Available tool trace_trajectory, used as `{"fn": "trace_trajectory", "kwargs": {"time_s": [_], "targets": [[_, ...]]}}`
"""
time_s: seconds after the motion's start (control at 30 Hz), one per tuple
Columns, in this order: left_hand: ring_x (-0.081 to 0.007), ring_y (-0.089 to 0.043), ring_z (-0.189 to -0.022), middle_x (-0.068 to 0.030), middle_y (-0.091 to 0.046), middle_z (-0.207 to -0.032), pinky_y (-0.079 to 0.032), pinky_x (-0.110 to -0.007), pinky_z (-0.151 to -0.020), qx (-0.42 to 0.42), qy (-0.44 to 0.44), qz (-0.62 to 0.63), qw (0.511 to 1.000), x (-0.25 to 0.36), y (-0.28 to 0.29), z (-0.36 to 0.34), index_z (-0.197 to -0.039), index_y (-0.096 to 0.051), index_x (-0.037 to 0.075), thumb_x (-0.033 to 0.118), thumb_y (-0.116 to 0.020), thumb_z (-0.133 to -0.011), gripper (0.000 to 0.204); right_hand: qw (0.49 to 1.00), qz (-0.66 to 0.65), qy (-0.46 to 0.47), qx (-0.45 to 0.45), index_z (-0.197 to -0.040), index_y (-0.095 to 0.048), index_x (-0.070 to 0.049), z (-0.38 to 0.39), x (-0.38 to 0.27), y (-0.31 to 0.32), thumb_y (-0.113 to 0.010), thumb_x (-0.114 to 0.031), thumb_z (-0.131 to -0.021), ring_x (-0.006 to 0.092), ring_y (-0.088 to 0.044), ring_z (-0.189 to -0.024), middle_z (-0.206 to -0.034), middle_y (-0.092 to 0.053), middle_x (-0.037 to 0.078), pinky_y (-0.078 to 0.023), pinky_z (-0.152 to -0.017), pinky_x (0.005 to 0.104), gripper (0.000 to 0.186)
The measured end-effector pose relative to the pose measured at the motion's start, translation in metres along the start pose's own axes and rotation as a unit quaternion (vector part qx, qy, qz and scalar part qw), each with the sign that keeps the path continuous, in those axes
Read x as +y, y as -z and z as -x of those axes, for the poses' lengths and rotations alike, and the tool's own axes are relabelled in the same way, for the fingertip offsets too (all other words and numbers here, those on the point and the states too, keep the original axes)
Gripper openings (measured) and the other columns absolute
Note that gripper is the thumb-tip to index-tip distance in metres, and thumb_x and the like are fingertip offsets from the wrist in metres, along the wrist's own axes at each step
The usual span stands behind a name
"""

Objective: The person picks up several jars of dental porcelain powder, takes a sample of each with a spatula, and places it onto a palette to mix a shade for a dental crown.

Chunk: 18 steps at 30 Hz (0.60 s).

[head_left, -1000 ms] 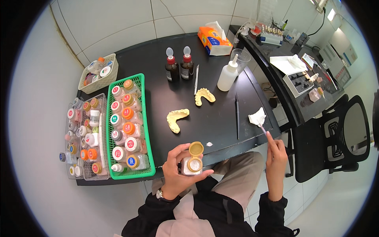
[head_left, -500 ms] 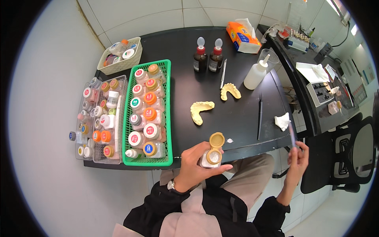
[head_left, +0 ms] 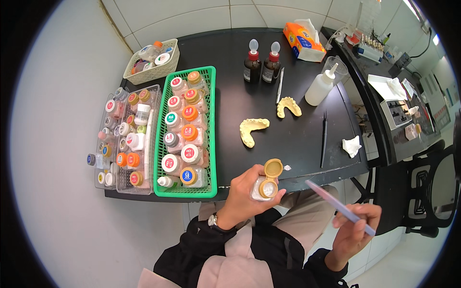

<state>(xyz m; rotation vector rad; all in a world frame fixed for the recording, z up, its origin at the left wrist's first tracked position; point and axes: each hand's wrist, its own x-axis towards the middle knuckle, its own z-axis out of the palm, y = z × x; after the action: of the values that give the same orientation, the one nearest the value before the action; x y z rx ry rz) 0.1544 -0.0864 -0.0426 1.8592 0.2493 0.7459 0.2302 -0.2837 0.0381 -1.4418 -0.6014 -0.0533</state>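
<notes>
My left hand [head_left: 241, 194] is closed around a small clear jar [head_left: 258, 194], held at the table's front edge. Its gold flip cap [head_left: 273, 167] is raised, and white powder shows in the mouth. To the right, my right hand [head_left: 356, 229] pinches a long, flat, pale lilac stick [head_left: 340, 207], whose far end points up and left toward the jar. Beyond the jar, two cream dental casts [head_left: 252, 130] lie on the black table; the other horseshoe-shaped cast [head_left: 289, 107] is farther right. A crumpled white tissue [head_left: 352, 146] rests near the table's right edge.
A green basket [head_left: 212, 144] of capped jars stands at left, beside clear bins [head_left: 152, 98] and a cream basket [head_left: 175, 52]. Two brown dropper bottles [head_left: 252, 67], a white squeeze bottle [head_left: 319, 90], a tissue box [head_left: 305, 43], a black slim tool [head_left: 324, 141] and a metal instrument [head_left: 280, 86] are also on the table.
My right hand has brought the stick away from the white tissue, lower and toward the jar. The tissue stays on the table. My left hand still holds the jar; the view has shifted slightly.
</notes>
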Motion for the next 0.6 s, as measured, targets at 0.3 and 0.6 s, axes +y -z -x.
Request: {"fn": "trace_trajectory", "kwargs": {"time_s": [0.3, 0.6], "targets": [[-0.0153, -0.068, -0.071, -0.004, -0.068, -0.082, -0.053, -0.027, -0.067, -0.057, -0.028, -0.003, 0.998, -0.004, 0.005, 0.003, -0.1, -0.06, 0.003, 0.012, -0.085, -0.065, 0.043, 0.995, 0.057, -0.03, -0.071, -0.089, -0.06, 0.003, 0.0, -0.007, -0.016, -0.062, -0.027, -0.095, 0.0154, -0.058, -0.056, -0.069, -0.06, 0.012, -0.043, -0.052, 0.0238, 0.03], [-0.0175, -0.069, -0.072, -0.004, -0.068, -0.083, -0.053, -0.028, -0.067, -0.101, -0.053, 0.025, 0.993, -0.001, 0.008, 0.002, -0.095, -0.06, 0.005, 0.016, -0.086, -0.064, 0.042, 0.986, 0.029, -0.098, -0.131, -0.09, -0.061, 0.004, -0.004, 0.01, -0.031, -0.054, -0.017, -0.099, 0.0103, -0.055, -0.059, -0.066, -0.058, 0.007, -0.042, -0.056, 0.0223, 0.025]]}}
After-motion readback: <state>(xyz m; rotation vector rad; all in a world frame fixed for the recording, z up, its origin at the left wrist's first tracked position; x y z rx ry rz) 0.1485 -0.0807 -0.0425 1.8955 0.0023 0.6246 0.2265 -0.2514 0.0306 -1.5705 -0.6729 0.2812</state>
